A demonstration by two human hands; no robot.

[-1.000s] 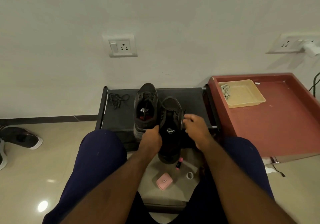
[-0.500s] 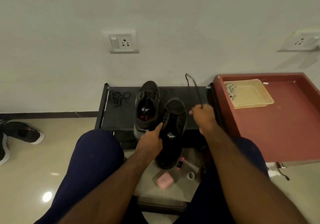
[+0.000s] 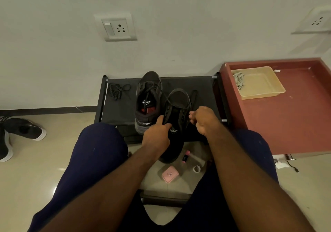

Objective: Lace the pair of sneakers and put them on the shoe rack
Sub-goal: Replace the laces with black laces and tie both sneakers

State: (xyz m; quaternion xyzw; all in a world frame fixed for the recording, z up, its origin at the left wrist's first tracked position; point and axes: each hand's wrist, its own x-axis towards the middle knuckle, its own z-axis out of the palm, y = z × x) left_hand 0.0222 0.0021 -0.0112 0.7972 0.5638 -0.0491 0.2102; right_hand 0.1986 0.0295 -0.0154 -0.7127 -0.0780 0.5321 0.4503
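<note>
Two dark sneakers stand on the black shoe rack (image 3: 123,109). The laced one (image 3: 147,97) sits at the back left. In front of it my left hand (image 3: 158,135) grips the collar of the second sneaker (image 3: 176,117), whose heel hangs over the rack's front edge. My right hand (image 3: 201,119) is beside that shoe's right side, fingers curled, pinching its black lace (image 3: 192,97), which loops back over the rack. A loose black lace (image 3: 117,90) lies bunched on the rack's left end.
A red cabinet top (image 3: 295,120) with a beige tray (image 3: 259,84) adjoins the rack on the right. Below me lie a pink case (image 3: 170,174), a small pink-capped tube (image 3: 185,157) and a tape ring (image 3: 196,169). Other shoes (image 3: 23,129) lie on the floor at far left.
My right hand, which had pulled the lace up high half a second ago, has come back down beside the shoe; the lace now lies slack in a loop. My left hand stays on the shoe.
</note>
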